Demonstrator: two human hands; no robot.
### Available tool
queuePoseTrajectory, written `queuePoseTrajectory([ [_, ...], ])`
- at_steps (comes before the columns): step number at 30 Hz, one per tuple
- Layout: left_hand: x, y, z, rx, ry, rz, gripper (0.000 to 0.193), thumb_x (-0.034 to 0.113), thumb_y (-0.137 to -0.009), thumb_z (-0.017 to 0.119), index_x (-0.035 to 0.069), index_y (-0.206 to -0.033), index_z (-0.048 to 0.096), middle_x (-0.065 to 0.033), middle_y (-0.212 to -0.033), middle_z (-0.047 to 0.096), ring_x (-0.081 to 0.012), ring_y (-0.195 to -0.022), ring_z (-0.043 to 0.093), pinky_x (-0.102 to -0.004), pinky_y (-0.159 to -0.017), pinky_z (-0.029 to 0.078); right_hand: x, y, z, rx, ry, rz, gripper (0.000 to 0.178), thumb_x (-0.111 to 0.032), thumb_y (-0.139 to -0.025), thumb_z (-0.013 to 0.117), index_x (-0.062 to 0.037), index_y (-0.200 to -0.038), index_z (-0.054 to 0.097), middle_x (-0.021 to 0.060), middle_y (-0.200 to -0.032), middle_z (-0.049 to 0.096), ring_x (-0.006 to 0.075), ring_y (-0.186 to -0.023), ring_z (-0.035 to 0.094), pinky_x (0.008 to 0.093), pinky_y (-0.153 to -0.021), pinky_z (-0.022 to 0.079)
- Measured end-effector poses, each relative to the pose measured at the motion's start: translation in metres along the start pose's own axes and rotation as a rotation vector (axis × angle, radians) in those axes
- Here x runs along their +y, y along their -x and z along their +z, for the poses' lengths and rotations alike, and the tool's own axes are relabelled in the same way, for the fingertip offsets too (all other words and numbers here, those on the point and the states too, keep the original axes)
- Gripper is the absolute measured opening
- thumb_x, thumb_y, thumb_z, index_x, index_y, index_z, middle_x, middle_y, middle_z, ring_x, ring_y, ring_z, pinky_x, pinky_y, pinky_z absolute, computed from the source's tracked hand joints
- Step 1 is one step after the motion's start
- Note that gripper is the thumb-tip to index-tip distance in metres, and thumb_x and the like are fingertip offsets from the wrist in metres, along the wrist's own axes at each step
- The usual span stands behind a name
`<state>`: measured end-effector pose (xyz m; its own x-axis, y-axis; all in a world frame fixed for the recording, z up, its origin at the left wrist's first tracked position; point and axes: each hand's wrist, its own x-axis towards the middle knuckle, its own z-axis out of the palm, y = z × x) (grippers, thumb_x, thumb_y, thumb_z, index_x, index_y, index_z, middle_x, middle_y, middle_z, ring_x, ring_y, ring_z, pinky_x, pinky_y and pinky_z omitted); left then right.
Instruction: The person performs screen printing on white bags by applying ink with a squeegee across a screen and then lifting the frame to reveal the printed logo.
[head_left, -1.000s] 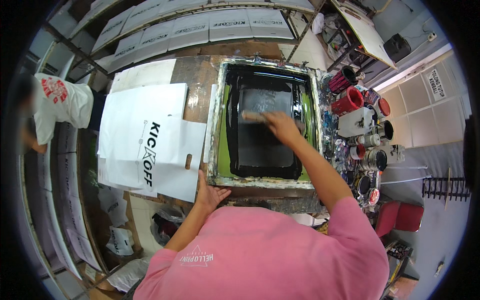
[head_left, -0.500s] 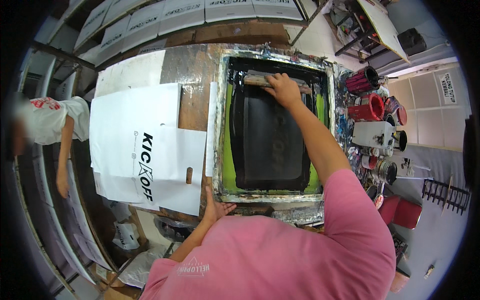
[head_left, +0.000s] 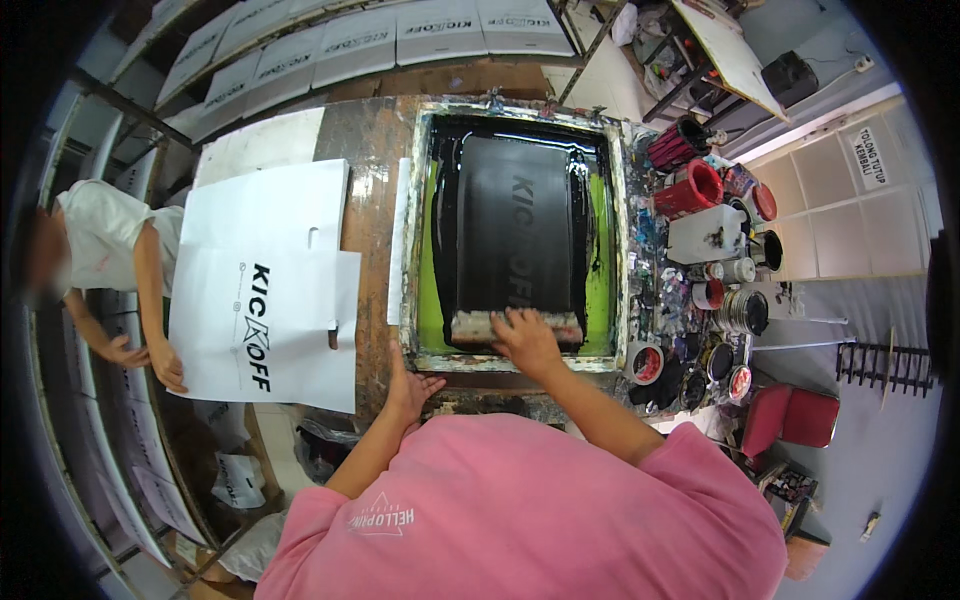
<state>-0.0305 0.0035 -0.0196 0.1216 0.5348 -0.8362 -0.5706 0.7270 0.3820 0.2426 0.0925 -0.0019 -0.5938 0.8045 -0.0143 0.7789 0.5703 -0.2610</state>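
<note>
My right hand (head_left: 527, 342) grips a wooden-handled squeegee (head_left: 473, 326) lying crosswise near the close end of a screen-printing frame (head_left: 410, 230). Black ink (head_left: 590, 220) coats most of the mesh, with green showing along the sides, and dark lettering shows faintly through the middle. My left hand (head_left: 408, 392) has its fingers spread and rests by the frame's near left corner, holding nothing. Left of the frame, a printed white bag (head_left: 290, 205) with black lettering lies on other white pieces. A co-worker's hand (head_left: 168, 366) touches its left edge.
The co-worker (head_left: 110, 235) stands at the far left. Ink pots and cans, including a red bucket (head_left: 690, 190) and a white jug (head_left: 705, 235), crowd the table's right side with a tape roll (head_left: 645, 362). Racks of printed white bags (head_left: 355, 50) stand behind. A red chair (head_left: 790, 415) is at right.
My right hand has drawn the squeegee from the frame's far end to its near end. My left hand stays at the corner. The co-worker has leaned in and reached the printed bag.
</note>
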Motion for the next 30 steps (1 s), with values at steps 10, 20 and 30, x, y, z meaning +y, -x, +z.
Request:
queuePoseTrajectory([
  [10,-0.007,0.020,0.019,0.020,-0.018,0.200,0.124,0.098,-0.081,0.040,0.002,-0.158,0.029,-0.0240,-0.147,0.048,-0.0356,-0.130,0.052,-0.0459,-0.109,0.044,-0.023,0.005,-0.067,-0.013,-0.060,0.026,0.043,-0.041,-0.091,0.073,-0.0063,-0.115,0.062,0.0132,-0.108,0.062,0.0326,-0.107,0.061,0.0445,-0.082,0.058],
  [20,0.089,0.152,0.077,-0.633,-0.093,0.883,0.092,0.074,-0.105,0.028,-0.005,-0.152,0.037,-0.0266,-0.151,0.051,-0.0340,-0.139,0.053,-0.0438,-0.115,0.042,-0.069,-0.028,-0.231,0.599,0.206,0.003,0.030,-0.032,-0.091,0.067,-0.0071,-0.107,0.064,0.0111,-0.098,0.062,0.0306,-0.096,0.058,0.0529,-0.095,0.039],
  [30,0.023,0.004,0.044,0.630,-1.767,0.825,0.103,0.082,-0.095,0.037,0.011,-0.168,0.019,-0.0391,-0.167,0.010,-0.0548,-0.157,0.004,-0.0739,-0.120,-0.002,-0.054,-0.091,-0.312,0.707,0.255,-0.005,0.031,-0.037,-0.093,0.064,-0.0074,-0.091,0.069,0.0074,-0.087,0.069,0.0289,-0.084,0.064,0.0482,-0.085,0.040],
])
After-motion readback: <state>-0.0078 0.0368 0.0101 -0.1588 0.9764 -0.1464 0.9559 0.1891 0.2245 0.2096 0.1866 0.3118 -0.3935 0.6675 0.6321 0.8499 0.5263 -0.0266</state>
